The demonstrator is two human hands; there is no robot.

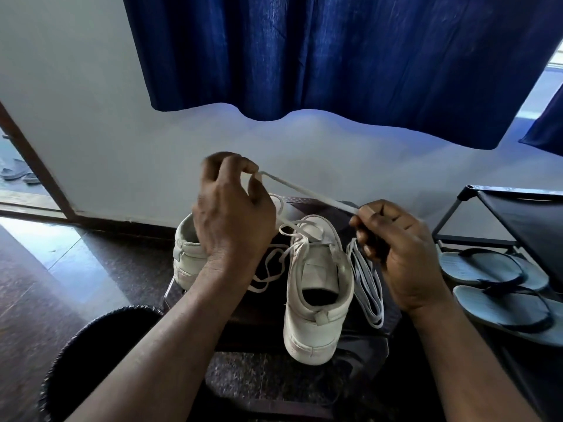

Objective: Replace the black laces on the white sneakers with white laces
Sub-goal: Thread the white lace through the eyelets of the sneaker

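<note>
Far left, a doorway (27, 166), with blurred sandals beyond it. Lower left, a black bin (128, 309) on the floor.

On a dark stool (374, 336), two white sneakers side by side, heels toward the camera. Left sneaker (187, 257) half hidden behind the left hand (231, 217). That hand raised above the shoe, fingers curled, thumb and forefinger pinching a white lace (307, 193). From the pinch, one strand down to the top eyelets of the right sneaker (316, 287); the other strand taut, slanting down and right over the shoes. Between the sneakers, loops (268, 269) of white lace slack on the stool. No telling whether these belong to the same lace.

Overhead, across the top, a blue curtain (335, 56) against a pale wall.

Right of the right sneaker, just beside it, a spare lace (365, 284) folded in a long bundle, its upper end under the right hand (399, 254). That hand lower than the left, fingers curled, thumb and forefinger gripping the far end of the taut strand. Contact with the bundle impossible to tell.

Far right, a black rack (457, 205) with grey flip-flops (487, 269) on its low shelf.
</note>
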